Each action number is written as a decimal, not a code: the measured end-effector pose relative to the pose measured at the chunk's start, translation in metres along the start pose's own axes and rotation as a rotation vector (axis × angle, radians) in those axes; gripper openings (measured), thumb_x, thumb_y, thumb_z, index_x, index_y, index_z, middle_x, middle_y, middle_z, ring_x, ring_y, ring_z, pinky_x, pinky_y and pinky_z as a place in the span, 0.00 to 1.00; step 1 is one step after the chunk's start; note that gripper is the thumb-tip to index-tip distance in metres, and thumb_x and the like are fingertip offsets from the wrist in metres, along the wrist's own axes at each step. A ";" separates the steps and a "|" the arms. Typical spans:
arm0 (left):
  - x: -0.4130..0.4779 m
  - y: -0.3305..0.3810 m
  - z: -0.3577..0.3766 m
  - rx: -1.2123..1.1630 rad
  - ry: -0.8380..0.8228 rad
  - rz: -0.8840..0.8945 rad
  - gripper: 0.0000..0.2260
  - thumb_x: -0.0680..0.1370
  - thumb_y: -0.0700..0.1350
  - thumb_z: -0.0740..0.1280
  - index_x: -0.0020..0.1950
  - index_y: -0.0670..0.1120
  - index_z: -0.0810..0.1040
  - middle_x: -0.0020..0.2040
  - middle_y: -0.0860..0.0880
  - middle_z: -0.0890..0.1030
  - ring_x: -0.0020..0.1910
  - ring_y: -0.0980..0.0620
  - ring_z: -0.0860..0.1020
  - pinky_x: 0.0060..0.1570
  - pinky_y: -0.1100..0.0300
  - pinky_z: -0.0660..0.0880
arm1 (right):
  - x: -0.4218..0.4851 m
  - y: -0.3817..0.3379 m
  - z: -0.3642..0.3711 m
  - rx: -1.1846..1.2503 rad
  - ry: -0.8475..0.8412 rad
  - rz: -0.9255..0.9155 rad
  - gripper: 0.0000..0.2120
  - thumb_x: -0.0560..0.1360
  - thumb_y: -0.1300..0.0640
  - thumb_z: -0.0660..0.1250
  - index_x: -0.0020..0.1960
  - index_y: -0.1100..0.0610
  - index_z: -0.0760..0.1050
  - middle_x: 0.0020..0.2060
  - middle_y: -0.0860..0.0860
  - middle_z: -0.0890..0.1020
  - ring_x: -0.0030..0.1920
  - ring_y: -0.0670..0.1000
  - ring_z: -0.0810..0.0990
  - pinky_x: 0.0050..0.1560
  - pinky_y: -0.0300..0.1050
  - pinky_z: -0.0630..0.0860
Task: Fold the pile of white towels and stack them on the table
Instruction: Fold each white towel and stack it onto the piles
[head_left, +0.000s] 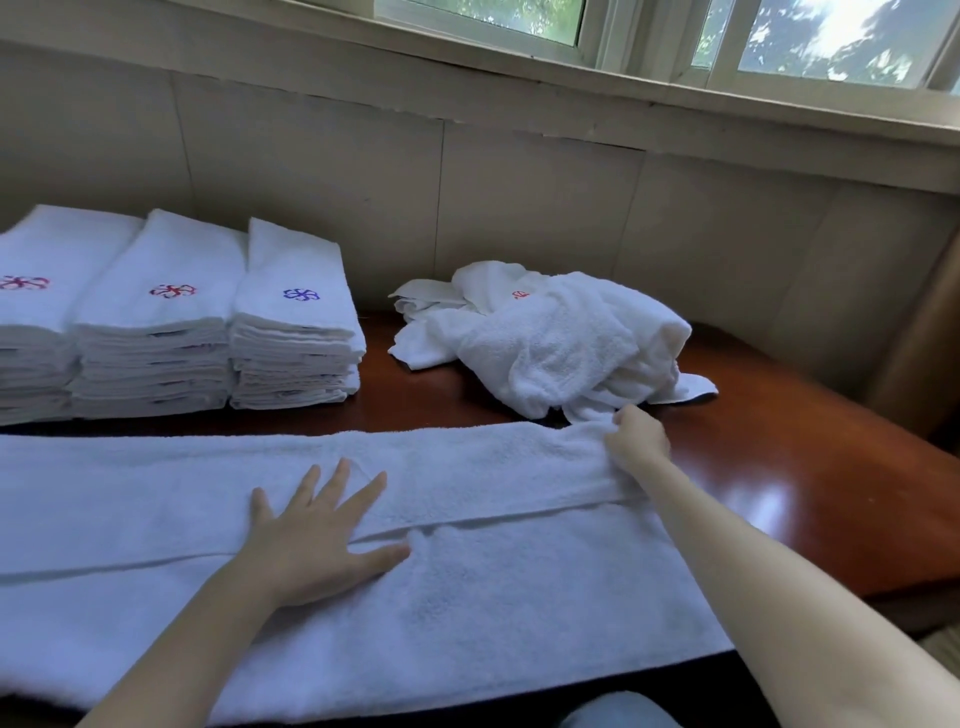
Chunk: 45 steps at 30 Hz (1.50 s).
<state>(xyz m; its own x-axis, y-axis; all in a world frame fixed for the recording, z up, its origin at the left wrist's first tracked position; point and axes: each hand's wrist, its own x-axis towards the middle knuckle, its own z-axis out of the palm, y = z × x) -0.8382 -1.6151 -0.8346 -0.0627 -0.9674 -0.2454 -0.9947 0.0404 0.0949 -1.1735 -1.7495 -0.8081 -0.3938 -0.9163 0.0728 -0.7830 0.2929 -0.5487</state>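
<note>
A long white towel (467, 587) lies spread along the front of the dark wooden table (810, 467), with its far long edge folded toward me. My left hand (317, 535) presses flat on it near the middle, fingers spread. My right hand (636, 439) pinches the towel's far right corner. Behind that hand sits a crumpled pile of white towels (550, 338). Three stacks of folded white towels stand at the back left: one with a blue emblem (296, 322) and two with red emblems (156, 322) (31, 312).
A beige panelled wall (519, 208) runs right behind the table, with a window sill and window above. The table's right end (883, 519) is bare glossy wood. Its front edge runs under the spread towel.
</note>
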 end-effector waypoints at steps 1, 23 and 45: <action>-0.001 0.000 0.001 -0.003 0.016 0.001 0.42 0.61 0.79 0.41 0.73 0.68 0.36 0.77 0.55 0.34 0.77 0.50 0.37 0.70 0.34 0.39 | 0.003 0.005 -0.001 0.104 0.034 0.007 0.13 0.74 0.61 0.63 0.58 0.57 0.74 0.58 0.56 0.78 0.58 0.58 0.75 0.55 0.45 0.70; 0.003 -0.080 -0.004 -0.127 0.115 -0.317 0.31 0.76 0.70 0.47 0.77 0.62 0.44 0.79 0.52 0.41 0.77 0.49 0.41 0.70 0.37 0.39 | -0.133 -0.134 0.125 -0.225 -0.224 -0.687 0.16 0.80 0.49 0.49 0.60 0.53 0.69 0.63 0.51 0.70 0.68 0.54 0.64 0.67 0.57 0.59; -0.023 -0.290 -0.057 -0.805 0.709 -0.713 0.18 0.80 0.43 0.61 0.32 0.47 0.59 0.30 0.48 0.61 0.28 0.49 0.59 0.30 0.59 0.53 | -0.192 -0.190 0.150 -0.204 0.001 -0.802 0.21 0.81 0.46 0.50 0.51 0.56 0.77 0.47 0.52 0.83 0.54 0.57 0.78 0.70 0.54 0.57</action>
<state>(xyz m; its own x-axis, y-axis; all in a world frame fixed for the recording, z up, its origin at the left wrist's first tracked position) -0.5435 -1.6191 -0.8019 0.7632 -0.6436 0.0575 -0.4454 -0.4595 0.7684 -0.8773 -1.6700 -0.8428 0.3209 -0.8679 0.3792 -0.8984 -0.4057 -0.1683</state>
